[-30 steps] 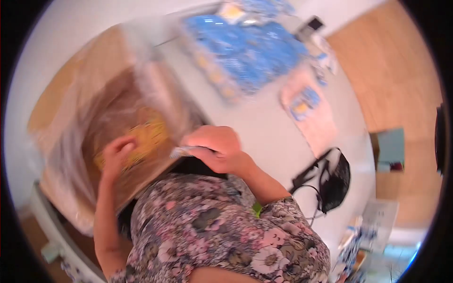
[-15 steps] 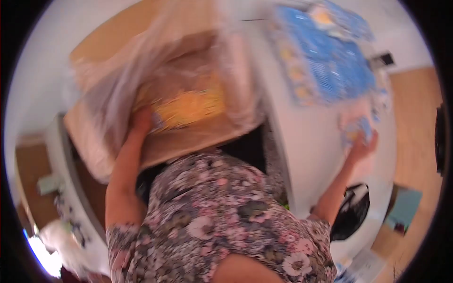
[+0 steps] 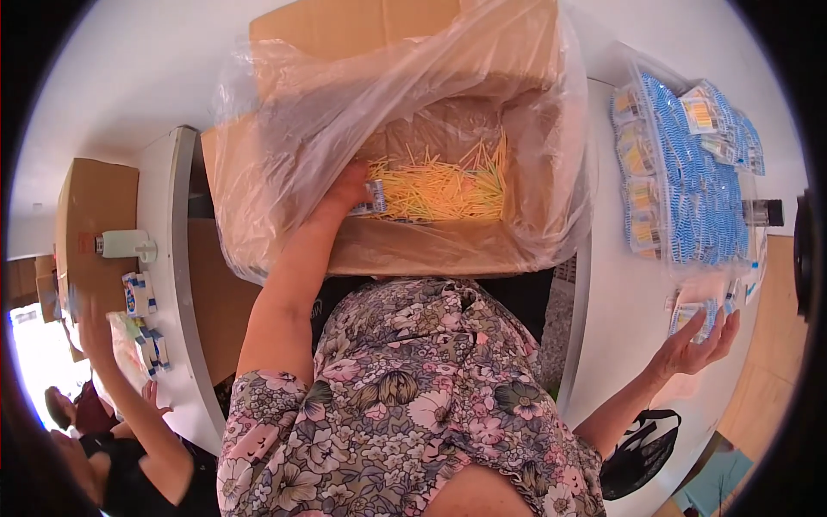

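In front of me, a cardboard box (image 3: 405,250) lined with clear plastic holds a heap of thin yellow and pale green sticks (image 3: 439,189). My left hand (image 3: 349,185) reaches into its left side, fingers closed around a small blue-and-white packet (image 3: 372,198) beside the heap; the liner partly veils the fingers. Out to the right, my right hand (image 3: 689,349) is over the white table with its fingers apart. Just beyond its fingertips lies a small clear packet with blue print (image 3: 694,317); I cannot tell whether they touch it.
A clear tray (image 3: 663,172) full of blue-and-white packets stands at the far right, near a dark-capped bottle (image 3: 762,212). A black bag (image 3: 642,457) lies below my right forearm. At left, a co-worker's arm (image 3: 129,388) reaches over another table with small boxes (image 3: 138,293).
The view has swung, shifting the box and tray rightward in the picture, and it is sharper. A co-worker has come into view at left. My right hand's fingers have spread near the packet.
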`<action>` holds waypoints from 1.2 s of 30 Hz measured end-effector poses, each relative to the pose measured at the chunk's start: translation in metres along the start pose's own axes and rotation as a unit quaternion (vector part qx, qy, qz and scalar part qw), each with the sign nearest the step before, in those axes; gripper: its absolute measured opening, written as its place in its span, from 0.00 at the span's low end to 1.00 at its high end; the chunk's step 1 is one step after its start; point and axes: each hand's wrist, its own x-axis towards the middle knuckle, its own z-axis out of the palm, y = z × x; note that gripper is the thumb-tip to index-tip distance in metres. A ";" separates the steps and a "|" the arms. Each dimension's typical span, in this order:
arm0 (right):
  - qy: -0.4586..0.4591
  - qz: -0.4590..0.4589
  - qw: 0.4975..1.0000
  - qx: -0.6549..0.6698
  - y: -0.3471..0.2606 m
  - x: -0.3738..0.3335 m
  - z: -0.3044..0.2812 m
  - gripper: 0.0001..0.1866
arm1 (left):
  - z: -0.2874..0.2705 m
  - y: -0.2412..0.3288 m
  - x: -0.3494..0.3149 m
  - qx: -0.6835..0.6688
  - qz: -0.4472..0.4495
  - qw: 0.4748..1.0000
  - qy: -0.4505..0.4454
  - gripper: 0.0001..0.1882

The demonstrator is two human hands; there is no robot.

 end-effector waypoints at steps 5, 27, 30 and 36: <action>0.004 -0.048 0.998 0.051 -0.015 0.003 0.006 0.14 | 0.011 -0.009 0.008 0.094 0.006 0.995 -0.031 0.14; -0.123 -0.163 0.887 0.415 -0.127 -0.010 0.036 0.13 | 0.017 -0.003 0.002 -0.035 0.045 0.956 0.287 0.11; -0.196 -0.187 0.835 0.478 -0.164 -0.003 0.041 0.16 | 0.002 0.030 0.002 -0.014 0.131 0.947 0.293 0.09; -0.473 -0.052 0.770 0.424 -0.270 0.020 0.091 0.25 | -0.046 0.075 -0.005 -0.399 0.331 0.855 0.033 0.09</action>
